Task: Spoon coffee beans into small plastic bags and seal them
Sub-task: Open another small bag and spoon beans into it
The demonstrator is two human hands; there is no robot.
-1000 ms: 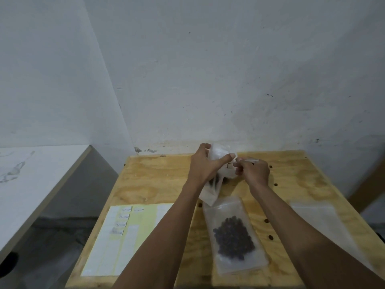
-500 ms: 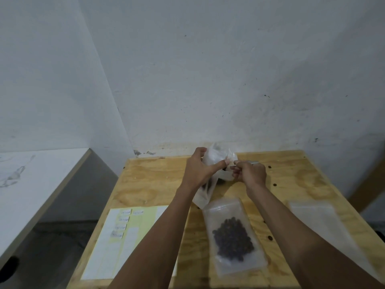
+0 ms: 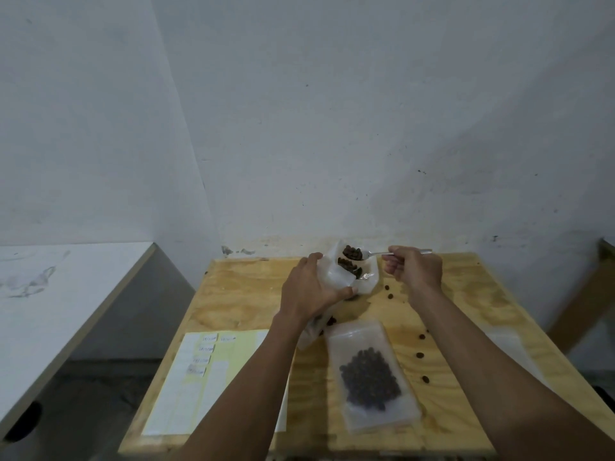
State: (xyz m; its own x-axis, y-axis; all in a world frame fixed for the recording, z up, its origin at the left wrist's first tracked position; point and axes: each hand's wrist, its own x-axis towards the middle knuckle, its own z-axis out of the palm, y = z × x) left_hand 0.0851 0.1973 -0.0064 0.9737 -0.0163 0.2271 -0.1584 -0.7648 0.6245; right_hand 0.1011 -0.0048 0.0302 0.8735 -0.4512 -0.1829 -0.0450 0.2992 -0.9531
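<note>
**Op 1:** Spoon (image 3: 372,253) is out now. Half a second back both hands were bunched together on the small bag's mouth, no utensil visible. Now my right hand (image 3: 414,269) has drawn off to the right, and a heaped load of beans (image 3: 352,252) sits in the bowl.

**Op 2:** Meaning for the task?

**Op 1:** I judge we've gone from opening the bag to filling it. Nothing sealed on this one yet.

**Op 2:** Fingers?

**Op 1:** Right fingers curled round the spoon handle, clenched on it. Left hand (image 3: 311,291) grips the bag (image 3: 336,281) from the left side, thumb across its front, holding the mouth open.

**Op 2:** Where's the spoon, and how does it lie?

**Op 1:** Far end of the bench (image 3: 243,294), near the wall, just over the bag's mouth. Long axis runs roughly level, left to right; bowl points left toward the bag, handle tip sticks out right past my knuckles. Bag's long axis slants from its mouth, up and away, down toward me.

**Op 2:** Anything else?

**Op 1:** Filled bag (image 3: 371,377) lies flat nearer me. Loose beans scattered to its right.
</note>
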